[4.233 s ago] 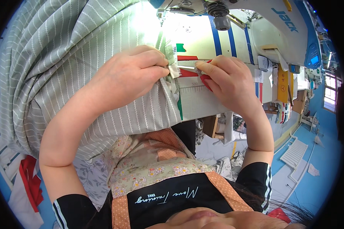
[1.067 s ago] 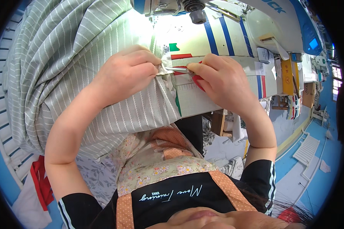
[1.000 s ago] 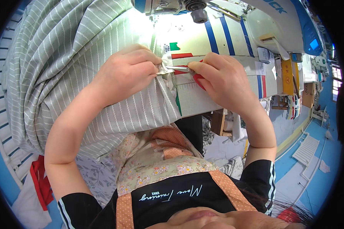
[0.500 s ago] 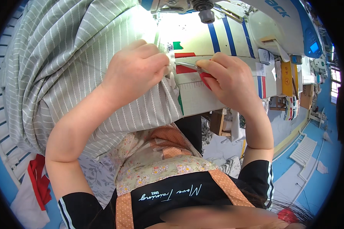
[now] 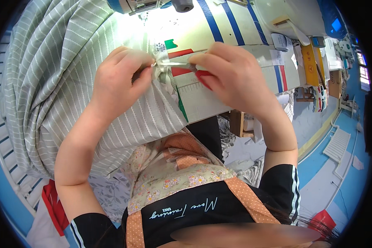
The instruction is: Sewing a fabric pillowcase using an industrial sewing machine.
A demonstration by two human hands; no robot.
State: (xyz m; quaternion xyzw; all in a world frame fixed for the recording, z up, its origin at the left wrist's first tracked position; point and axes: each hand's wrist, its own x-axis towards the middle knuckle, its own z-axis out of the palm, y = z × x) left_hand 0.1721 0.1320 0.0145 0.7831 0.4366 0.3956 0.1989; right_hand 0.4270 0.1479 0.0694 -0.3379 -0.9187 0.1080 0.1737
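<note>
Grey-green fabric (image 5: 124, 124) with white wavy stripes spreads over the left side of the worktop and hangs in folds toward me. At its right edge my left hand (image 5: 122, 78) is closed, pinching a white ribbon (image 5: 173, 64) beside the cloth. The ribbon runs across to the fingertips of my right hand (image 5: 233, 74). That hand is closed round small scissors (image 5: 203, 79) with red handles; their blades are mostly hidden by fingers and ribbon. More pale ribbon lies loosely below the left fingertips.
A sewing machine (image 5: 332, 25) stands at the far side, its lit work area just beyond my hands. The worktop (image 5: 202, 97) carries ruler markings and blue and red tape. A yellow box (image 5: 309, 64) sits at right; a white slatted rail (image 5: 4, 136) borders the left.
Both hands have shifted left relative to the view. The white ribbon now stretches between them, where the scissor blades pointed at the left fingertips before.
</note>
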